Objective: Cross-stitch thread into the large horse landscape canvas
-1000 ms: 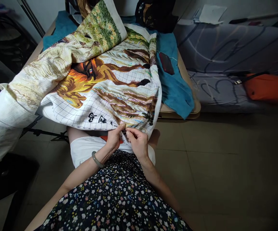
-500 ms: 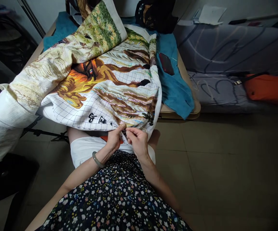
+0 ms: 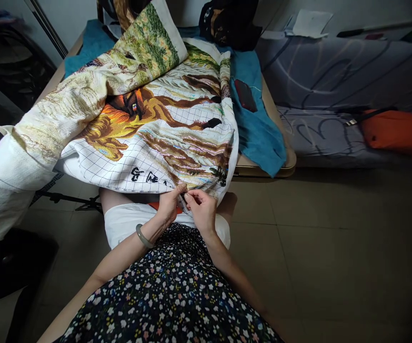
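Observation:
A large cross-stitch cloth [image 3: 130,162], printed with a grid and stitched in brown, orange and green, spreads from the table over my lap. Its left part is rolled and folded over. My left hand [image 3: 169,204], with a bangle on the wrist, pinches the cloth's near edge, thumb on top. Right beside it, my right hand [image 3: 203,209] has thumb and forefinger pressed together at the same edge. Whatever sits between those right fingertips is too small to make out. Dark stitched characters lie on the cloth just left of my hands.
A teal cloth [image 3: 259,138] covers the table [image 3: 284,159], with a dark phone [image 3: 246,95] lying on it. A black bag-like item [image 3: 230,24] is at the back. To the right stands a grey patterned sofa [image 3: 320,76] with an orange bag [image 3: 398,131].
My right hand has shifted slightly left, closer to my left thumb, and its fingers have turned a little. My left hand keeps its hold on the cloth.

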Motion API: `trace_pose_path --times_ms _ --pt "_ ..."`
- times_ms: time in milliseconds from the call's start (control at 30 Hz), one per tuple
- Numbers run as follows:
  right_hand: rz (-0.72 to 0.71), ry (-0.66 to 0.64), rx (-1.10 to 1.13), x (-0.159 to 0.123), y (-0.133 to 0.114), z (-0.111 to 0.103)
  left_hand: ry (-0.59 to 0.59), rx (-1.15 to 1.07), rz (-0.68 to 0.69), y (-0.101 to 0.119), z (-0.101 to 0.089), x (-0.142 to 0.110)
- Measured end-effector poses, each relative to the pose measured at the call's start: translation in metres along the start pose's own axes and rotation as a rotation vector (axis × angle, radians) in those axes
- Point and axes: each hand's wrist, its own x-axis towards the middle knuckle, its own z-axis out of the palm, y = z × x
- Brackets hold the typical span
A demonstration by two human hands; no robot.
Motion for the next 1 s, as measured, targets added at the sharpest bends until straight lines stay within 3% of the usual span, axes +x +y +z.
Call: trace_pose_path --times_ms 233,567,667,867,1000 --pt "-0.107 0.051 -0.08 -0.003 0.008 0.004 0.0 0.01 0.043 -0.003 0.0 0.003" --pt "-0.276 0.102 -0.238 -0.002 0.007 0.003 0.044 0.046 -0.017 -0.001 0.003 0.003" --pt "-0.249 0.092 -0.226 0.001 0.007 0.003 0.048 0.039 -0.016 0.001 0.004 0.002" --pt "-0.038 0.107 -0.011 0.008 -0.004 0.003 -0.043 -0.052 -0.026 0.001 0.002 -0.003" --pt "-0.13 -0.025 -0.161 0.014 -0.018 -0.004 -0.111 -0.092 -0.015 -0.002 -0.005 -0.004"
